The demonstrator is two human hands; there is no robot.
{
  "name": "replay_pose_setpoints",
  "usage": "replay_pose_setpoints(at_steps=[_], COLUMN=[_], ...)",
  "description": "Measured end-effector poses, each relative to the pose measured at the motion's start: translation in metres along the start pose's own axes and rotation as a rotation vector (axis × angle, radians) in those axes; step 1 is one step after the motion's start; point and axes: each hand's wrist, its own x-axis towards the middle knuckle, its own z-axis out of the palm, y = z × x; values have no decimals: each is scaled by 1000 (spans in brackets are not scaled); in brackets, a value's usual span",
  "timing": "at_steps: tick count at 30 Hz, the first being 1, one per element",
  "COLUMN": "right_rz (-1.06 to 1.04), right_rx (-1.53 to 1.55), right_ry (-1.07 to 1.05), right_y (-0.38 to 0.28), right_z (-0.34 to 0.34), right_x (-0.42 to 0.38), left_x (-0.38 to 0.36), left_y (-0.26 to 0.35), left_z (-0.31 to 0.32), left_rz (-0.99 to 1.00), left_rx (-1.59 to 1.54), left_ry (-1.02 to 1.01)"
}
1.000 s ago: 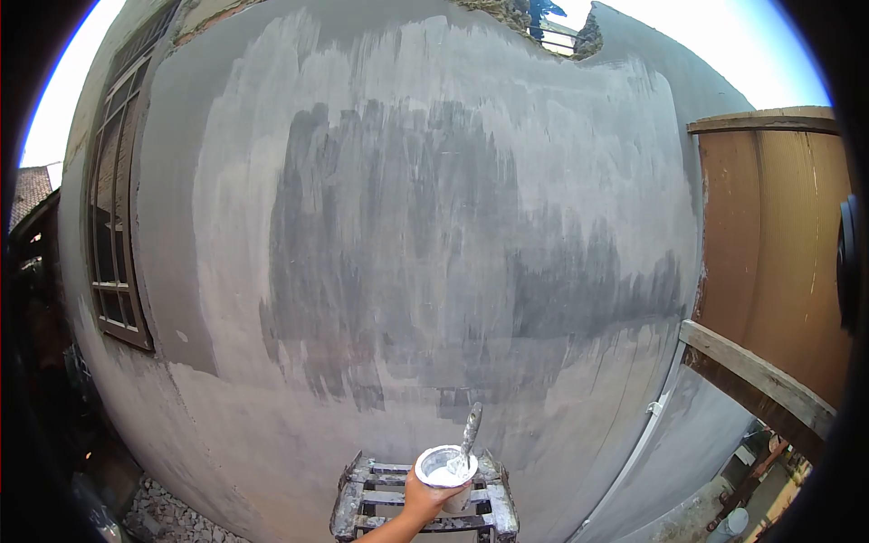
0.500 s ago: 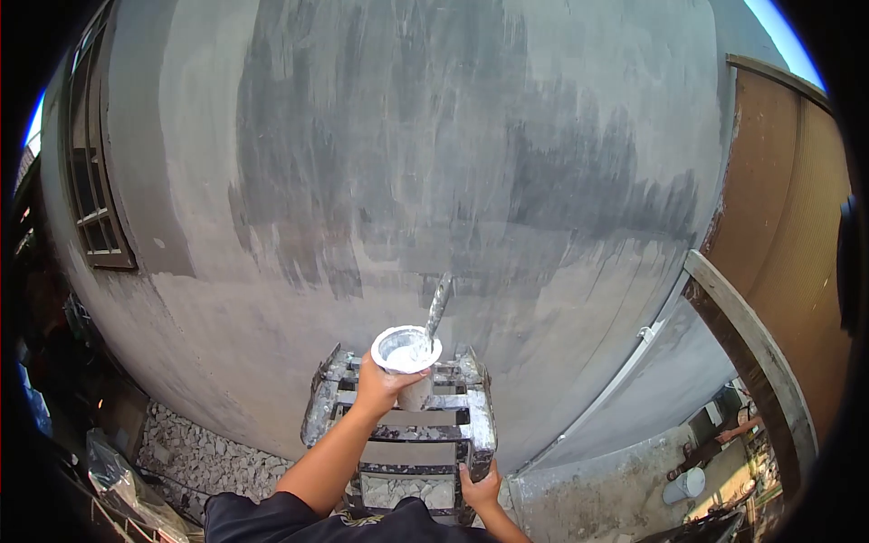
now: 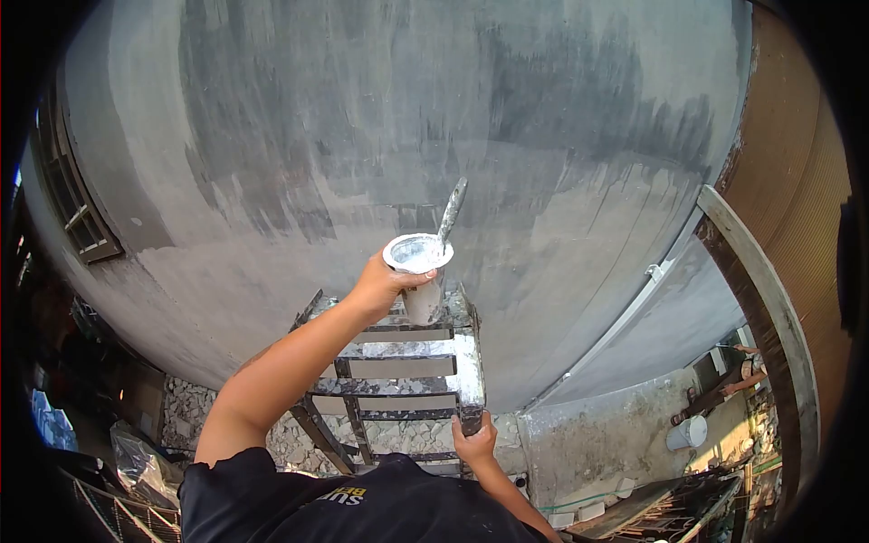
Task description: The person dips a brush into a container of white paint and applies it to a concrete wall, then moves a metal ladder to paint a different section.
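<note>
My left hand (image 3: 385, 282) is closed around a paint-smeared container (image 3: 424, 303) with a wide white rim, held upright above the top of a ladder. White residue coats its inside. A paint-spattered handle (image 3: 454, 208) leans out of it at the right; the tool's lower end is hidden inside, so its kind does not show. My right hand (image 3: 475, 442) grips the right side rail of the spattered metal ladder (image 3: 467, 362), its fingers wrapped around the edge. Behind the container rises a grey wall (image 3: 362, 208) with darker, streaky patches.
A barred window (image 3: 86, 217) lies at the left. Rubble (image 3: 186, 407) covers the ground beside the wall. To the right are a curved wooden beam (image 3: 769, 317), a pipe (image 3: 615, 330), a white bucket (image 3: 688, 433) and another person's arm (image 3: 747, 382).
My view has tilted down, showing more ladder and ground. The left arm is stretched farther forward, with the container higher in view. My right hand stays on the ladder rail.
</note>
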Motion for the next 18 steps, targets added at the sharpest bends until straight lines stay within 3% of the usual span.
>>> replay_pose_setpoints(at_steps=[5, 9, 11, 18], right_rz=[12, 77, -8, -6], right_rx=[10, 17, -22, -41], right_ry=[-11, -64, -13, -11], right_y=[3, 4, 9, 12], right_z=[-1, -1, 2, 2], right_x=[0, -1, -3, -5], left_x=[43, 59, 61, 66], left_y=[-31, -48, -53, -65], left_z=[24, 34, 38, 34], left_rz=[-135, -137, -142, -116], left_rx=[-72, -57, -62, 28], left_ry=[2, -18, -20, -67])
